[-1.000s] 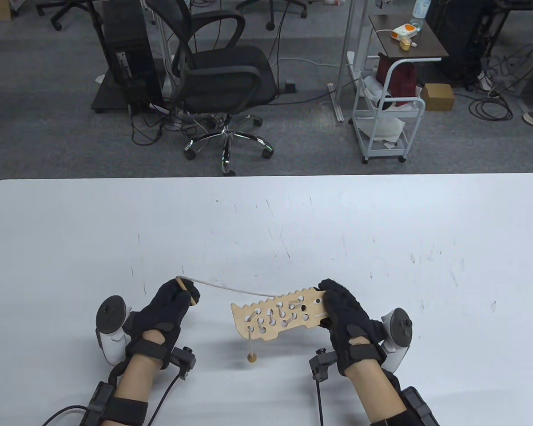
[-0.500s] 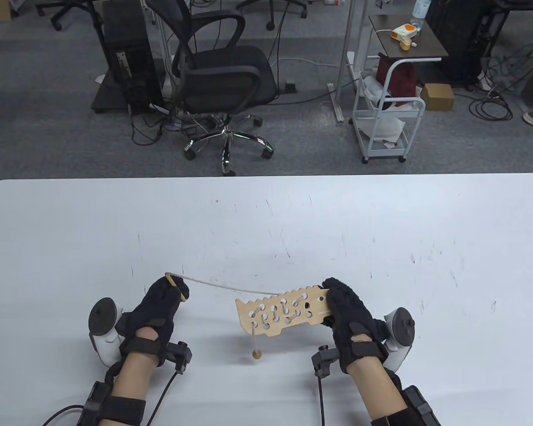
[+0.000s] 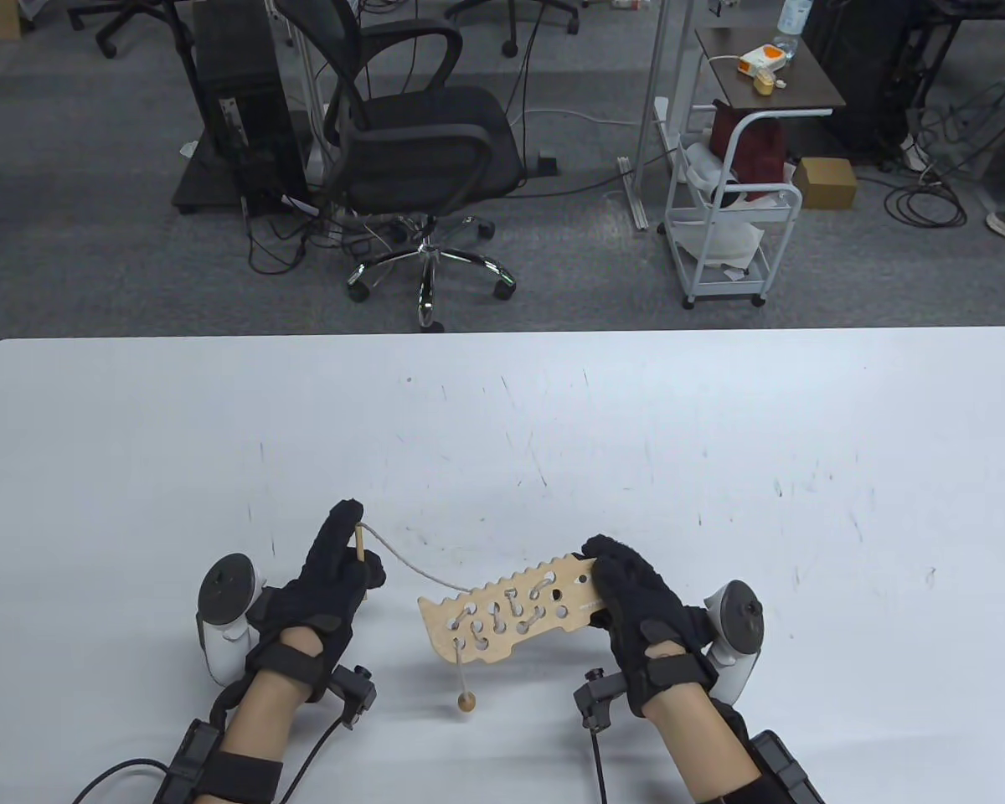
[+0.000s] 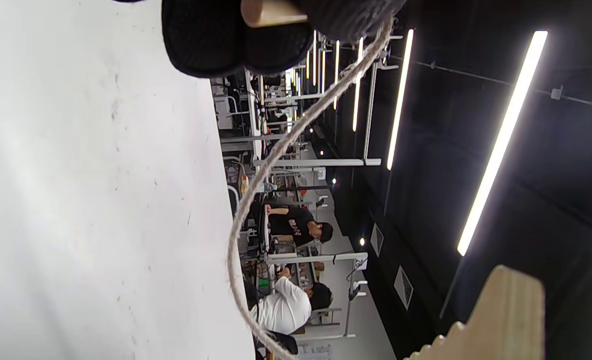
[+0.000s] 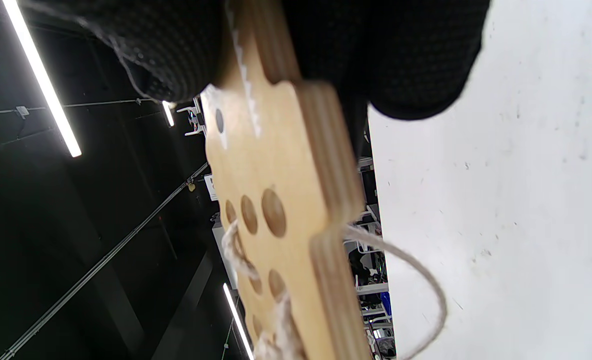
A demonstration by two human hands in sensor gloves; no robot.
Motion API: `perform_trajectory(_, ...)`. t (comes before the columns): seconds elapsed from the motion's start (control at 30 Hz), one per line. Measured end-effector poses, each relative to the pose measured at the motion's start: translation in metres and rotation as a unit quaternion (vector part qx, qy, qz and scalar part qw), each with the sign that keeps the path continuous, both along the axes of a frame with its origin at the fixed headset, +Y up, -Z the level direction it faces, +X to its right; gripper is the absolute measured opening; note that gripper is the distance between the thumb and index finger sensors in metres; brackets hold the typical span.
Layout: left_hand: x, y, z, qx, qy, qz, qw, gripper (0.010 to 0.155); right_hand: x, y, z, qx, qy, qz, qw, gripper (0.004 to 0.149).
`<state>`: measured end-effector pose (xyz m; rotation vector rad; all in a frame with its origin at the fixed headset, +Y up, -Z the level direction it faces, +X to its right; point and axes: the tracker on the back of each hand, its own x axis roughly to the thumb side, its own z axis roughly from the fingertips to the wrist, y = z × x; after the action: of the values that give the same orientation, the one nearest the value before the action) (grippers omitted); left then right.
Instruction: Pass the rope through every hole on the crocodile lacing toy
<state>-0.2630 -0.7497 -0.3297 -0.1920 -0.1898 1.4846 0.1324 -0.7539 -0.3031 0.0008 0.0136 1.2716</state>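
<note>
The wooden crocodile board (image 3: 511,615) is held above the table, toothed edge facing away, gripped at its right end by my right hand (image 3: 628,586). Rope zigzags through most of its holes. A wooden bead (image 3: 466,702) hangs on a short rope end below the board's left end. The free rope (image 3: 402,565) runs slack from behind the board to a wooden needle (image 3: 358,540), which my left hand (image 3: 343,553) pinches between thumb and fingers. In the right wrist view the board (image 5: 281,210) shows several holes and rope (image 5: 416,280) looping from its edge. The left wrist view shows the needle tip (image 4: 271,12) and rope (image 4: 256,190).
The white table (image 3: 720,461) is scuffed. An office chair (image 3: 419,159) and a white cart (image 3: 729,226) stand on the floor beyond the far edge. Glove cables (image 3: 599,754) trail toward the near edge.
My left hand moved right toward the board and turned the needle more upright, so the taut rope now sags. The board and right hand shifted left and slightly nearer.
</note>
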Motion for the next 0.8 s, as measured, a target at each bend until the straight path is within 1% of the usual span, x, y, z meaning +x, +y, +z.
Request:
perform_trajectory(0.1,0.002,0.001,0.0,0.002,-0.001,-0.01,1.0,0.067,-0.004,0.001,0.002,0.002,0.01,0.001,1.0,0.049)
perform_trajectory(0.33,0.008,0.0,0.001,0.004,-0.006,-0.029,1.0,0.047,-0.012,0.002,0.005,0.009,0.03,0.005,0.999,0.049)
perform_trajectory(0.43,0.012,0.003,0.003,0.016,-0.003,-0.057,0.998,0.045,-0.015,0.003,0.006,0.011,0.038,0.003,0.999,0.049)
perform_trajectory(0.5,0.015,0.003,0.004,0.021,-0.011,-0.06,0.998,0.044,-0.017,0.004,0.007,0.013,0.041,0.002,0.999,0.049)
perform_trajectory(0.57,0.018,0.003,0.005,0.021,-0.017,-0.051,0.998,0.044,-0.018,0.004,0.008,0.015,0.045,0.001,0.999,0.049)
perform_trajectory(0.8,0.035,0.001,0.008,0.007,-0.076,-0.02,0.997,0.046,-0.023,0.006,0.011,0.02,0.056,-0.003,0.998,0.049)
